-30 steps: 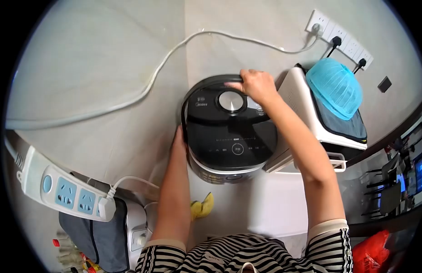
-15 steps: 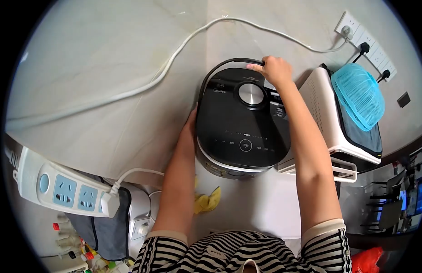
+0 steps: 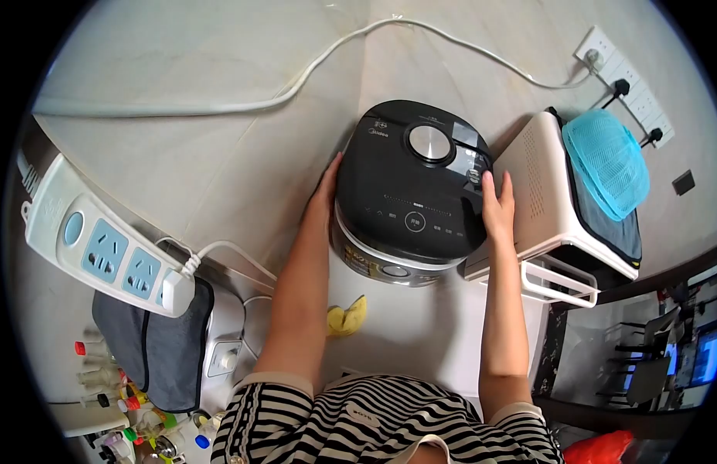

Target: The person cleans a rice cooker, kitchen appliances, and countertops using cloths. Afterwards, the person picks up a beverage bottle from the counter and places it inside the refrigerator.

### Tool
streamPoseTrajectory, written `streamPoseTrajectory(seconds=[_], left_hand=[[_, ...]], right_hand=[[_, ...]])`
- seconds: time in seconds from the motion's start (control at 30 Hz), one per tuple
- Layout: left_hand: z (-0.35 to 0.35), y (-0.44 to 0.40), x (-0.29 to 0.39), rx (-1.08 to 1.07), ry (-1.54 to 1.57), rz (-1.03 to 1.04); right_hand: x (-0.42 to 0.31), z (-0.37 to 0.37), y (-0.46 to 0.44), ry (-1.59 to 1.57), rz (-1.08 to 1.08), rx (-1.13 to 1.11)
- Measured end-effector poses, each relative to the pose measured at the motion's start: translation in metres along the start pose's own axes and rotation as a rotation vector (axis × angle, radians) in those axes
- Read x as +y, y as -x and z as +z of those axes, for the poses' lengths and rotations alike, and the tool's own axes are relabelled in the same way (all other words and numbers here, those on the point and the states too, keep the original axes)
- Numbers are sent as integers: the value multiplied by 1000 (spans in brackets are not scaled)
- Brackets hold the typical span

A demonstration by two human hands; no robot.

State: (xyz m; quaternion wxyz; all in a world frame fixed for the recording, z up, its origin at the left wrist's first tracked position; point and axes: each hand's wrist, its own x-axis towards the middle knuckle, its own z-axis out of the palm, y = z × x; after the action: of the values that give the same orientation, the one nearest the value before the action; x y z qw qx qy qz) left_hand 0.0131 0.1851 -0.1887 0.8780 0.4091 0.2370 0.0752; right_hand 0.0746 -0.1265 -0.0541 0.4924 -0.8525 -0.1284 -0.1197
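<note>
Now, in the head view, the rice cooker (image 3: 412, 185) is flanked by both hands, whereas its raised carrying handle was gripped by the right hand half a second ago. That handle has been let go and can no longer be made out, so the rice cooker seems to be steadied from its two sides instead of by the handle. The right hand (image 3: 497, 213) is laid along its right edge, with the thumb set by the lid and the fingers loosely open, not wrapped round anything. The left hand (image 3: 327, 185) is placed against its left side; those fingers are partly hidden, and whether they are curled or flat cannot be told. The lid is closed, and the rice cooker is seen over the white surface (image 3: 432, 321), though whether its full weight is borne there is unclear. Just right of it a white appliance (image 3: 532, 185) is topped by a blue mesh basket (image 3: 606, 162). A yellow object (image 3: 347, 319) is left on its near side, and a power strip (image 3: 103, 243) is seen well to its left.
</note>
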Motion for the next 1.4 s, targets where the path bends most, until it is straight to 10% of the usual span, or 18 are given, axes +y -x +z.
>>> streamPoseTrajectory(seconds=[0.17, 0.73, 0.93, 1.07, 1.4], left_hand=[[-5, -20, -4, -114, 53, -18], [5, 17, -7, -8, 51, 154], [47, 94, -8, 265, 167, 598], [51, 114, -4, 4, -283, 920], [168, 100, 125, -85, -248, 977]], right_hand=[[-26, -12, 47, -400, 296, -121], [19, 35, 173, 49, -227, 135], [27, 40, 173, 99, -260, 188], [24, 41, 175, 86, -267, 210], [48, -28, 214, -44, -290, -27]])
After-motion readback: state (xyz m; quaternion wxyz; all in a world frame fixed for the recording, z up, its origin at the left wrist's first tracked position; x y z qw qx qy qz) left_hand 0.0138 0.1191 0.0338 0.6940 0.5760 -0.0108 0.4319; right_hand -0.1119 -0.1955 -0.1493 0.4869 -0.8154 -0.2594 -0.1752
